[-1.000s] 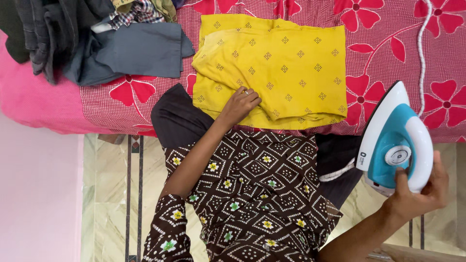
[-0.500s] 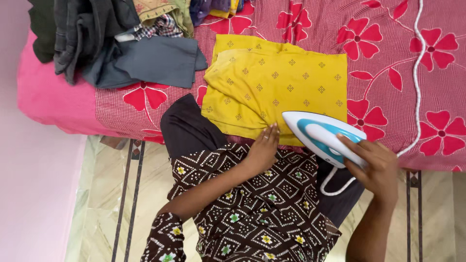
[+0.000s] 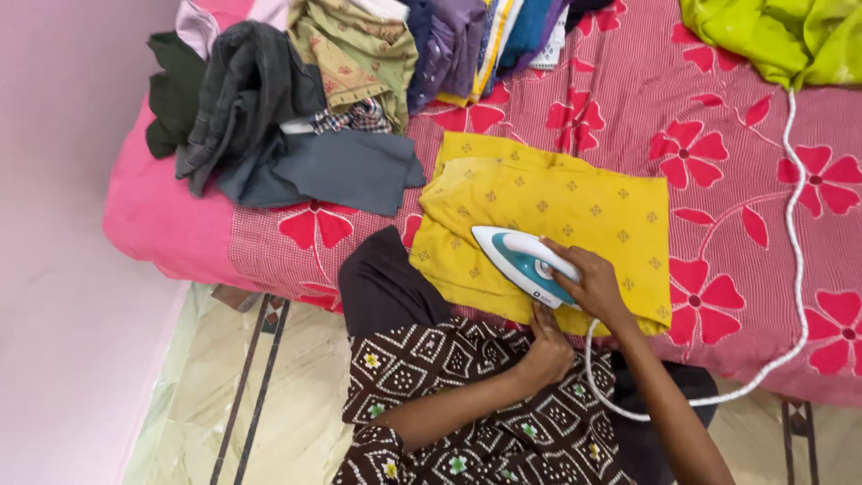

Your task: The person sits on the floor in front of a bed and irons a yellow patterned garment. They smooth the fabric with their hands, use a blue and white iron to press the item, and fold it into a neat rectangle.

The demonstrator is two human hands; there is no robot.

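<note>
A folded yellow cloth (image 3: pixel 575 216) with small printed motifs lies flat on the red flowered bedsheet (image 3: pixel 718 162). My right hand (image 3: pixel 593 283) grips the handle of a white and teal iron (image 3: pixel 516 260), which rests on the near left part of the cloth, tip pointing left. My left hand (image 3: pixel 546 346) presses down at the cloth's near edge, just below the iron. The iron's white cord (image 3: pixel 790 251) loops from behind my right wrist across the bed to the far right.
A pile of dark and coloured clothes (image 3: pixel 296 99) lies at the bed's far left, with a grey piece (image 3: pixel 350 171) beside the yellow cloth. A lime green cloth (image 3: pixel 781 36) is at the far right. Tiled floor (image 3: pixel 224 395) and a pink wall (image 3: pixel 63 224) lie left.
My right hand carried the iron from the right side, off the bed, onto the yellow cloth and slid it left. My left hand moved from the cloth's top to its near edge.
</note>
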